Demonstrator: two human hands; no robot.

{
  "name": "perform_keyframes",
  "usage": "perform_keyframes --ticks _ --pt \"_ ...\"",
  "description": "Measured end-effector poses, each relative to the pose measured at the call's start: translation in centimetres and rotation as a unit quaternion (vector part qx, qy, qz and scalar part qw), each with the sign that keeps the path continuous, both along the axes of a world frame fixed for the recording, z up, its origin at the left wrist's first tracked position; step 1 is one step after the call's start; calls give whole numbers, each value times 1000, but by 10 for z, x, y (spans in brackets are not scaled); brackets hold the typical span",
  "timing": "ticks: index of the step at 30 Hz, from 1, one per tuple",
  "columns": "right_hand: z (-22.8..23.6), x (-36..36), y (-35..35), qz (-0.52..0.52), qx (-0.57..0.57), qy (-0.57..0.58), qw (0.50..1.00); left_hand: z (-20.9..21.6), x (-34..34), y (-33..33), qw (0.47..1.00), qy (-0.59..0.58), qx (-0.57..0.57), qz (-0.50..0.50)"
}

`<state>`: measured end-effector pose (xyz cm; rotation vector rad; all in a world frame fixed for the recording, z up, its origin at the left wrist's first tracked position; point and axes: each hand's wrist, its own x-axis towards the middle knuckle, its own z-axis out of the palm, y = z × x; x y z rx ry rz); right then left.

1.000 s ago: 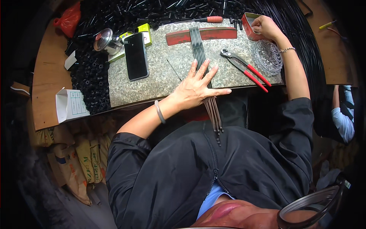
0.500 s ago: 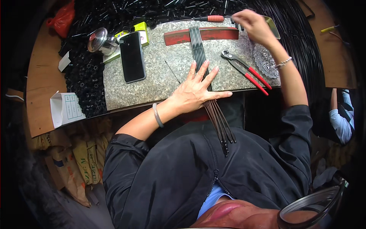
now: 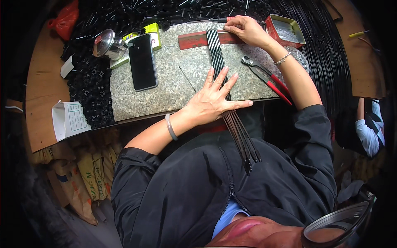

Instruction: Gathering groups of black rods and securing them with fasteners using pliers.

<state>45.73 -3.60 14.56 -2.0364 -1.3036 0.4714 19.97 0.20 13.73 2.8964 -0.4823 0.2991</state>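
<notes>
- several thin, dark metal rods (image 3: 216, 53) lie side by side across a curved red bar (image 3: 192, 40) on a speckled stone slab (image 3: 161, 101); their near ends overhang its edge, by the black jacket (image 3: 186, 177).
- the left hand (image 3: 211, 99) presses palm down on the rods, visible fingers spread; steady, even pressure should stop them rolling or crossing.
- the right hand (image 3: 250, 32) is over the bar, just right of the rods, thumb and forefinger tips close together; i cannot tell whether they pinch anything.
- a light touch there would probably avoid knocking the row askew.
- the far ends stick out past the bar; keeping them level and flat seems best.
- red-handled pliers (image 3: 271, 84) and a red tin (image 3: 271, 29) of fine pins sit within easy reach.
</notes>
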Motion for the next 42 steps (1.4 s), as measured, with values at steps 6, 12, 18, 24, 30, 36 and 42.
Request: perform_keyframes --ticks 6,12,18,24,30,36,42 --pt "4 -5 0 9 4 -57 998 0 0 0 1000 3 -2 1" --pt "-5 -3 1 1 27 -17 999 1 0 -1 1000 3 1 -1" --pt "-4 -3 2 17 42 -34 998 2 0 -1 1000 4 1 2" --pt "-1 -4 4 19 36 -57 998 1 0 -1 1000 1 1 5" --pt "-4 -4 5 18 38 -26 999 2 1 -1 1000 -2 2 4" --pt "-1 -4 5 24 26 -35 999 1 1 -1 1000 1 2 5" --pt "-3 1 0 24 27 -27 999 1 1 -1 1000 -4 -1 4"
